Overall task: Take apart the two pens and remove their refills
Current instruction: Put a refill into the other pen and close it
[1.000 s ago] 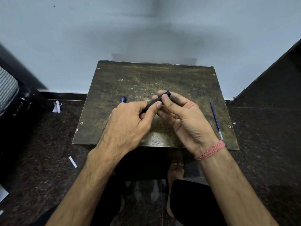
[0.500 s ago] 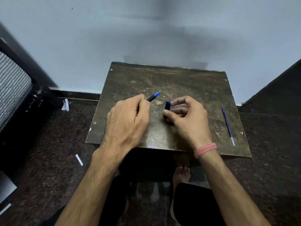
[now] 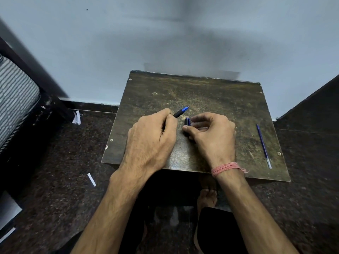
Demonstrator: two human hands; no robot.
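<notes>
My left hand [image 3: 150, 138] is closed around a pen [image 3: 180, 111] with a black grip and a blue tip; the tip sticks out past my thumb toward the far right. My right hand [image 3: 212, 132] pinches a short dark blue pen cap [image 3: 187, 122], held just right of the pen tip and apart from it. Most of the pen's barrel is hidden inside my left fist. A thin blue refill [image 3: 263, 145] lies loose near the right edge of the worn wooden board [image 3: 211, 96].
The board rests low on a dark speckled floor against a pale wall. White paper scraps [image 3: 91, 179] lie on the floor at the left. A striped cushion [image 3: 14, 99] and dark frame stand at far left. My bare foot [image 3: 207, 197] shows below the board.
The cap came off the pen: my right hand pulled it away while my left kept the pen, whose blue tip is now exposed. Both hands have lowered toward the board.
</notes>
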